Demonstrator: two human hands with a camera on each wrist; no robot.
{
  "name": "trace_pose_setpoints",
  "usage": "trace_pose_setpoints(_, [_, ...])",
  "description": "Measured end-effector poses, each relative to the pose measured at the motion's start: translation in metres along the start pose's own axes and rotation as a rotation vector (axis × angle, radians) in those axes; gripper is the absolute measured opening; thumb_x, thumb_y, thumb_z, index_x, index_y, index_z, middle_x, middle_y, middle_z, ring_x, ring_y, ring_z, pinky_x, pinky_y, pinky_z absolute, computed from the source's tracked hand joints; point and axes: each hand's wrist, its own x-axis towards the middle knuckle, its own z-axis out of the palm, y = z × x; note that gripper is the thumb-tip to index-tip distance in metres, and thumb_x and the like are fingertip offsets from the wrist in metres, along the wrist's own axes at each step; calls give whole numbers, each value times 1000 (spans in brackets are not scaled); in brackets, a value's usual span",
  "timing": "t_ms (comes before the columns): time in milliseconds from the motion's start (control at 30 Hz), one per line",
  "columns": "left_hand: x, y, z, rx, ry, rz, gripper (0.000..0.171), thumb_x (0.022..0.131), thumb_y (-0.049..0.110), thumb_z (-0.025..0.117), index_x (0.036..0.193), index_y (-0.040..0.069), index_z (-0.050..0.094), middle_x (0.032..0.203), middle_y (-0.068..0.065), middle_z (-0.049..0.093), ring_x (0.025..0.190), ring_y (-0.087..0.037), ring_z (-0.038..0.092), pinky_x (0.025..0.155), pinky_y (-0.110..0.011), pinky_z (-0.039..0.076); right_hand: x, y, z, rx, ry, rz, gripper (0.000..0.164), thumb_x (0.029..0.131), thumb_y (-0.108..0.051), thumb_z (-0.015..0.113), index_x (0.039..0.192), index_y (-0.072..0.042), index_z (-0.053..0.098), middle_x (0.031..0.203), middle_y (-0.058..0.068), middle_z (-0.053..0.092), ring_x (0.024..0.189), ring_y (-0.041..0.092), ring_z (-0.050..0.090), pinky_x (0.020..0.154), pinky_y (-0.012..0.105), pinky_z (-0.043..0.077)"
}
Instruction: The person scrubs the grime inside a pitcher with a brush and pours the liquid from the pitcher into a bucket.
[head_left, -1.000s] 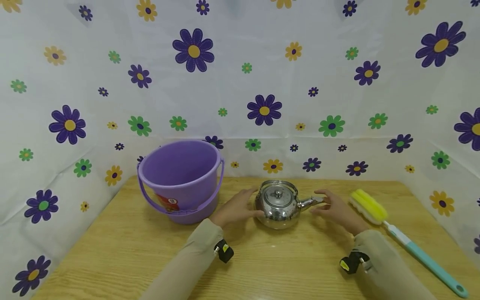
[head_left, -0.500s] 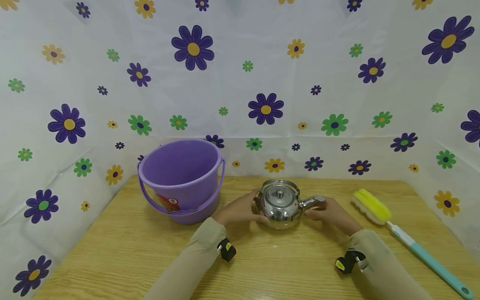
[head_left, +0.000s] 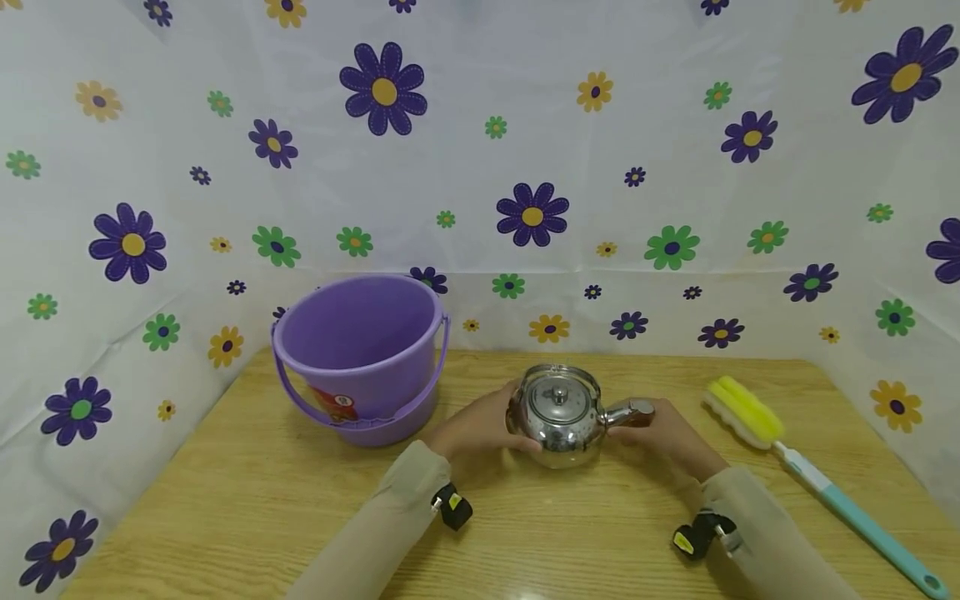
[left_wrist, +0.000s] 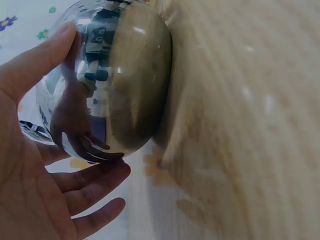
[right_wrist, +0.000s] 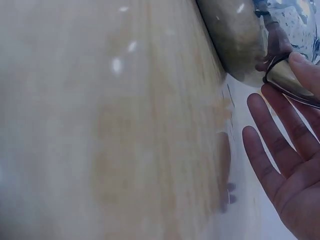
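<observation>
A shiny steel kettle (head_left: 562, 425) with a knobbed lid stands upright at the middle of the wooden table, its spout to the right. My left hand (head_left: 483, 427) holds its rounded left side, thumb in front and fingers reaching behind. In the left wrist view, the thumb lies on the mirror-like kettle wall (left_wrist: 135, 75), and the lower fingers spread beneath. At the spout (head_left: 628, 412), my right hand (head_left: 667, 435) pinches with thumb and forefinger. The right wrist view shows the other fingers of that hand (right_wrist: 300, 175) extended below the spout.
To the left stands a purple bucket (head_left: 382, 392), its handle hanging in front. A brush with a yellow sponge head (head_left: 742, 412) and a teal handle (head_left: 862, 521) lies on the right. A flowered white sheet (head_left: 457, 175) hangs behind and around the table.
Both hands have come in onto the kettle, the left on its body and the right on its spout. The kettle sits slightly nearer to me. The bucket and brush have stayed put.
</observation>
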Motion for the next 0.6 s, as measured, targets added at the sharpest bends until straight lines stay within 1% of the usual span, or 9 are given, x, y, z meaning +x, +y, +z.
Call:
trace_pose_setpoints(133, [-10, 3, 4, 9, -6, 9, 104, 68, 43, 82, 149, 16, 22, 146, -7, 42, 134, -23, 41, 110, -42, 33, -10, -2, 2, 1, -21, -35, 37, 79, -31, 75, 107, -8, 69, 103, 7, 71, 88, 5, 64, 82, 19, 49])
trace_pose_setpoints(200, [-17, 6, 5, 40, -6, 2, 106, 67, 49, 81, 149, 17, 22, 144, -6, 44, 132, -22, 44, 109, -42, 35, -15, -3, 2, 7, -35, -51, 37, 79, -29, 75, 107, -7, 69, 103, 8, 71, 86, 4, 63, 81, 18, 49])
trace_pose_setpoints(267, [-23, 10, 7, 108, 3, -5, 109, 65, 55, 79, 149, 17, 21, 141, -7, 48, 128, -22, 47, 106, -41, 39, -20, -4, 2, 11, -47, -56, 36, 78, -28, 75, 107, -6, 68, 102, 9, 71, 85, 4, 63, 79, 18, 49])
trace_pose_setpoints(367, [-32, 16, 9, 258, 21, -15, 113, 62, 66, 74, 149, 15, 23, 132, -9, 56, 118, -23, 56, 98, -40, 45, -26, -5, 2, 22, -72, -74, 38, 79, -27, 75, 108, -4, 67, 102, 11, 70, 84, 3, 64, 78, 19, 51])
trace_pose_setpoints(467, [-40, 23, 11, 360, 30, -7, 113, 61, 71, 71, 146, 11, 28, 123, -10, 62, 109, -24, 61, 93, -39, 49, -33, -6, 3, 37, -95, -85, 39, 79, -26, 75, 109, -2, 67, 103, 13, 70, 84, 2, 64, 78, 19, 52])
trace_pose_setpoints(533, [-44, 26, 13, 402, 31, 0, 113, 61, 73, 70, 145, 10, 29, 119, -11, 64, 105, -24, 63, 91, -39, 50, -37, -8, 3, 47, -103, -86, 40, 79, -25, 75, 110, -1, 66, 103, 14, 70, 84, 1, 64, 78, 19, 52])
trace_pose_setpoints(600, [-49, 30, 14, 422, 32, 8, 112, 62, 73, 69, 145, 9, 30, 117, -11, 65, 103, -24, 64, 90, -39, 50, -42, -9, 4, 48, -109, -90, 41, 79, -25, 75, 111, -1, 66, 104, 14, 70, 84, -1, 64, 78, 19, 52])
